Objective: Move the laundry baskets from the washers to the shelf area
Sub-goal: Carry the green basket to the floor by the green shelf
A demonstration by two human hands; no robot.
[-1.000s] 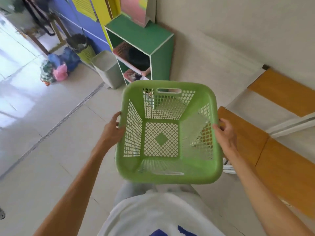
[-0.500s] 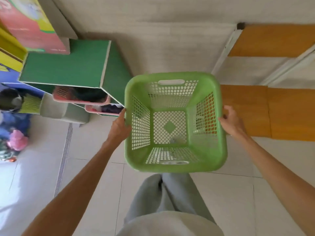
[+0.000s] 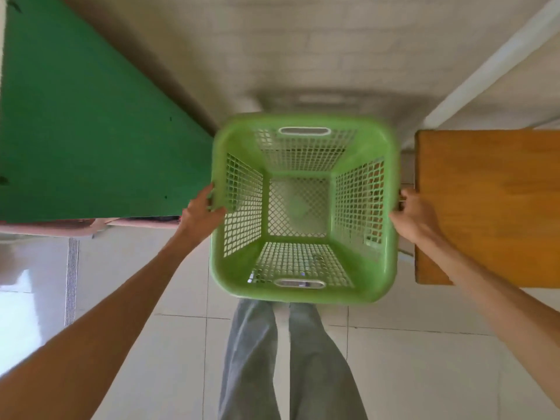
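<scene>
Fingers of the left hand (image 3: 201, 212) curl under one side rim of the empty green laundry basket (image 3: 303, 207); the right hand (image 3: 413, 216) clamps the opposite rim. The basket hangs level between the green shelf unit (image 3: 75, 122) and an orange wooden board (image 3: 491, 207), near the wall. This looks like placement: lowering straight down into that gap comes next. Half a second ago the shelf stood farther left, its compartments showing.

Light green laundry basket (image 3: 304, 207) with lattice-holed walls and diamond-mesh floor; dark green shelf unit (image 3: 75, 116); orange-brown wooden bench (image 3: 491, 207); grey trousers (image 3: 288, 365); pale glossy floor tiles (image 3: 424, 374); off-white wall (image 3: 303, 47)
</scene>
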